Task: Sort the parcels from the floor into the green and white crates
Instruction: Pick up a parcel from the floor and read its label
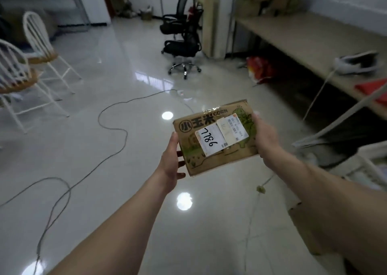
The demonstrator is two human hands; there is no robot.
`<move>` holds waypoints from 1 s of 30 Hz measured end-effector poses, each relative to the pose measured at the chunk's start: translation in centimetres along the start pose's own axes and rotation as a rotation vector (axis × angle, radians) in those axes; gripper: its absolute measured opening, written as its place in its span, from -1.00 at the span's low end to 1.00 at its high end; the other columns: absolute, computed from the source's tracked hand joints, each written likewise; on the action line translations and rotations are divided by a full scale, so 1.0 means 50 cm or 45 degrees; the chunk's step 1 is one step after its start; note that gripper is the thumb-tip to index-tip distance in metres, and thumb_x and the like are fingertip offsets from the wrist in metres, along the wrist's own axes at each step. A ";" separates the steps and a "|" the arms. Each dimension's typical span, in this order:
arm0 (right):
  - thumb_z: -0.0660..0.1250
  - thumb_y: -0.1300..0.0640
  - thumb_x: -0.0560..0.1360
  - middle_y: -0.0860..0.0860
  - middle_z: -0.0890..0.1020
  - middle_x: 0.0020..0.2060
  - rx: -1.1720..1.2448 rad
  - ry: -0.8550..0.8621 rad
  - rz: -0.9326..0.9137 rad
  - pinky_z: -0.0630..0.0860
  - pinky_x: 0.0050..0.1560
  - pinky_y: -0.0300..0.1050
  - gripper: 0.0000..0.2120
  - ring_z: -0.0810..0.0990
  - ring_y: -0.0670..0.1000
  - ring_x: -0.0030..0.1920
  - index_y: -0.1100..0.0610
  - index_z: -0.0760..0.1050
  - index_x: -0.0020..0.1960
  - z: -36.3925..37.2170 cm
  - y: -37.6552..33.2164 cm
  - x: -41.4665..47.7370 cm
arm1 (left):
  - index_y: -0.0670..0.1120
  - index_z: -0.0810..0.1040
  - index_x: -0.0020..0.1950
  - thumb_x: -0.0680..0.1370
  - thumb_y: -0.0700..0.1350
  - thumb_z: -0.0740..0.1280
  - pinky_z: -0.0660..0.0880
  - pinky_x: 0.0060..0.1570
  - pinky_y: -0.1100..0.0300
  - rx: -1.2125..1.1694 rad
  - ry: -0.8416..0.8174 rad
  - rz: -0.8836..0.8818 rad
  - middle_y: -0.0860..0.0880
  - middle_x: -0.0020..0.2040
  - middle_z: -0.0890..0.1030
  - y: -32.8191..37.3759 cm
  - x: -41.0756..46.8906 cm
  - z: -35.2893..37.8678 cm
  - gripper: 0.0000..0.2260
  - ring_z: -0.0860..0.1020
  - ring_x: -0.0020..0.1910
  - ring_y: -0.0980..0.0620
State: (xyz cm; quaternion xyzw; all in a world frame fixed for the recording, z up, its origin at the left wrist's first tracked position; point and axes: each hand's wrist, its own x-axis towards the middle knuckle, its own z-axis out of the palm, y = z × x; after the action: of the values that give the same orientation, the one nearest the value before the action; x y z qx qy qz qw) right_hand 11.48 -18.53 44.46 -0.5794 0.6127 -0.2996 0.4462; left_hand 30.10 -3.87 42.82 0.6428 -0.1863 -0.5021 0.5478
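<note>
Left grip [170, 161] cups the near-left corner of the flat brown cardboard parcel with white labels [211, 140], fingers curled beneath. Right grip [265, 137] clasps its opposite edge. The parcel is held tilted in the air above the glossy tiled floor [199, 243]. Neither crate is plainly visible. Both are shallow edge holds, so the parcel could slip, and the grey cable [127, 133] on the floor could catch a foot.
</note>
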 end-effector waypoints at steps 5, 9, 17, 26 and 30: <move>-0.05 -0.60 0.30 0.05 0.65 0.19 0.111 0.353 0.104 0.42 0.38 0.25 -0.11 0.58 0.17 0.22 -0.03 0.63 0.22 -0.330 0.038 0.032 | 0.23 0.50 0.25 0.56 0.44 -0.03 0.35 0.34 -0.29 0.142 -0.321 0.036 -0.09 0.31 0.53 0.068 0.019 0.322 -0.50 0.49 0.28 -0.20; 0.00 -0.52 0.45 0.01 0.67 0.20 0.210 0.598 0.183 0.42 0.38 0.18 -0.23 0.58 0.12 0.22 0.00 0.64 0.26 -0.570 0.104 0.020 | 0.24 0.55 0.11 0.58 0.42 -0.02 0.33 0.36 -0.34 0.268 -0.581 0.032 -0.10 0.29 0.55 0.084 0.002 0.576 -0.54 0.49 0.29 -0.22; -0.06 -0.46 0.56 -0.03 0.71 0.00 0.354 1.051 0.328 0.51 0.27 0.14 -0.30 0.65 0.10 0.06 0.01 0.67 0.00 -0.917 0.272 -0.060 | 0.12 0.62 0.06 0.59 0.40 -0.02 0.44 0.32 -0.22 0.476 -0.948 -0.014 -0.05 0.10 0.63 0.018 -0.096 1.006 -0.47 0.59 0.14 -0.13; 0.02 -0.34 0.65 -0.01 0.69 -0.09 0.590 1.379 0.398 0.52 0.29 0.22 -0.45 0.65 0.10 0.05 -0.03 0.59 -0.17 -1.081 0.391 -0.089 | 0.13 0.71 0.02 0.58 0.40 0.06 0.54 0.17 -0.14 0.634 -1.256 -0.046 0.08 -0.19 0.73 -0.028 -0.119 1.283 -0.48 0.64 0.01 -0.06; 0.07 -0.34 0.63 -0.02 0.68 0.03 0.636 1.474 0.414 0.49 0.35 0.25 -0.57 0.63 0.12 0.14 -0.11 0.56 -0.11 -1.100 0.425 -0.064 | 0.09 0.68 0.19 0.52 0.47 0.09 0.49 0.28 -0.24 0.706 -1.465 -0.072 -0.06 0.09 0.72 -0.036 -0.076 1.361 -0.39 0.66 0.14 -0.15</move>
State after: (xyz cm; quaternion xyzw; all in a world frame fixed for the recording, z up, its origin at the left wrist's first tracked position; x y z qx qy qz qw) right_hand -47.32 -20.49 49.54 -0.1030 0.7459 -0.6254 0.2047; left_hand -29.86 -35.49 50.00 0.3931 -0.5566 -0.7142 0.1601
